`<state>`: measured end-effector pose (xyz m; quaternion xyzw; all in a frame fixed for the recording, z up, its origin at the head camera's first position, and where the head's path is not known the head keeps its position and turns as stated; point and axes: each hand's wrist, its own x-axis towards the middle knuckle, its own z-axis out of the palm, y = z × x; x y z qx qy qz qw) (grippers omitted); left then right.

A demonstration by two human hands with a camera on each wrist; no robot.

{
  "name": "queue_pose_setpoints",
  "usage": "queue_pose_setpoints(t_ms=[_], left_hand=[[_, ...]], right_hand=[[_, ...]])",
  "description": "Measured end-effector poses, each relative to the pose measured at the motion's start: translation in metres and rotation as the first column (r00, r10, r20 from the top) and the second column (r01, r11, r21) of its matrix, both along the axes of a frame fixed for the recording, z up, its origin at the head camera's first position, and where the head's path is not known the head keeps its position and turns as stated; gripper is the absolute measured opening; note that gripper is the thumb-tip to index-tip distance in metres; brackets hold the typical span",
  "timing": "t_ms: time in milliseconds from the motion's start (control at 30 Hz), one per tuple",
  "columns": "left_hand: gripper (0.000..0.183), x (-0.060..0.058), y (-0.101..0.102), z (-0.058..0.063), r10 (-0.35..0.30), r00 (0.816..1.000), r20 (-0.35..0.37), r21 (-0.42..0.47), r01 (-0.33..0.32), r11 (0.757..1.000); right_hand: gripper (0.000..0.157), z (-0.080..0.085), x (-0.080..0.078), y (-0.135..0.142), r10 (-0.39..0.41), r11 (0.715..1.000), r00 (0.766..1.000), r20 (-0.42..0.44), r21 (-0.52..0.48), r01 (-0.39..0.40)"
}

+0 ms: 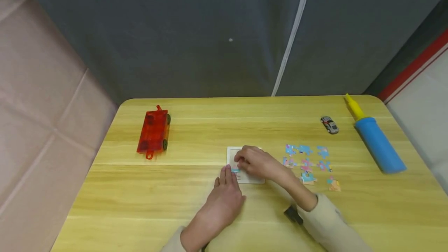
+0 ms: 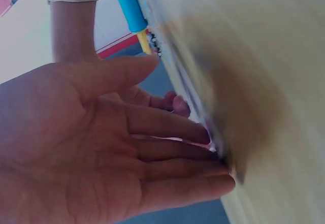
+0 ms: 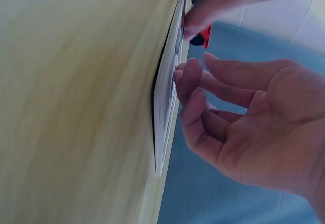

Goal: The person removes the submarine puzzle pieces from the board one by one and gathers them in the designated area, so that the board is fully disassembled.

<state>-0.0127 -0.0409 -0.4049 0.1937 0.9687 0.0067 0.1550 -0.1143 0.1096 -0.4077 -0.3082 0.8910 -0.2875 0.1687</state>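
A white puzzle frame (image 1: 258,180) lies flat on the table under both hands. A piece with light blue on it (image 1: 236,171) sits in its lower left part. My left hand (image 1: 225,197) reaches in from the near side, its straight fingertips resting at the frame's left edge beside that piece. Over the upper middle of the frame, my right hand (image 1: 258,161) has its fingers loosely bent. In the right wrist view, a gap shows between the thumb and the bent fingers (image 3: 190,82), and nothing is visible in it. The right hand covers much of the frame.
Several loose puzzle pieces (image 1: 306,164) lie right of the frame. Behind them stands a small toy car (image 1: 329,125). A blue and yellow hand pump (image 1: 379,145) lies at the table's right side, and a red toy wagon (image 1: 154,131) at the back left.
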Motion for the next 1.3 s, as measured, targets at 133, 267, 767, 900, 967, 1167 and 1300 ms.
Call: queue_pose_setpoints(t_ms=[133,267,767,900,967,1167,1300], left_hand=[[0.062,0.003,0.004,0.001,-0.067,0.996,-0.064,-0.120,0.059,0.991],[0.062,0.001,0.003,-0.019,-0.113,0.986,-0.123,-0.132,0.097,0.986],[0.073,-0.023,-0.022,-0.067,-0.075,0.997,0.014,0.095,0.073,0.993],[0.063,-0.025,-0.026,-0.068,-0.045,0.999,0.023,0.118,0.042,0.992],[0.054,-0.026,-0.028,-0.069,-0.031,0.999,0.019,0.140,0.028,0.990],[0.038,-0.023,-0.028,-0.050,-0.027,0.999,0.019,0.179,0.024,0.984],[0.052,-0.015,-0.019,-0.005,-0.046,0.998,0.043,0.076,0.042,0.996]], right_hand=[[0.015,-0.004,0.002,-0.002,0.029,0.999,0.999,-0.019,-0.028,-0.030],[0.011,-0.005,0.005,-0.004,0.019,0.999,1.000,0.005,-0.032,-0.019],[0.035,-0.043,0.004,-0.007,-0.051,0.998,0.993,-0.107,-0.050,0.046],[0.027,-0.054,0.000,-0.005,-0.081,0.994,0.991,-0.107,-0.077,0.073],[0.024,-0.044,0.000,-0.003,-0.096,0.993,0.994,-0.059,-0.078,0.091],[0.017,0.007,0.000,0.017,-0.133,0.990,0.987,0.091,-0.033,0.137],[0.017,0.014,-0.002,0.046,-0.116,0.990,0.988,0.106,-0.064,0.123]])
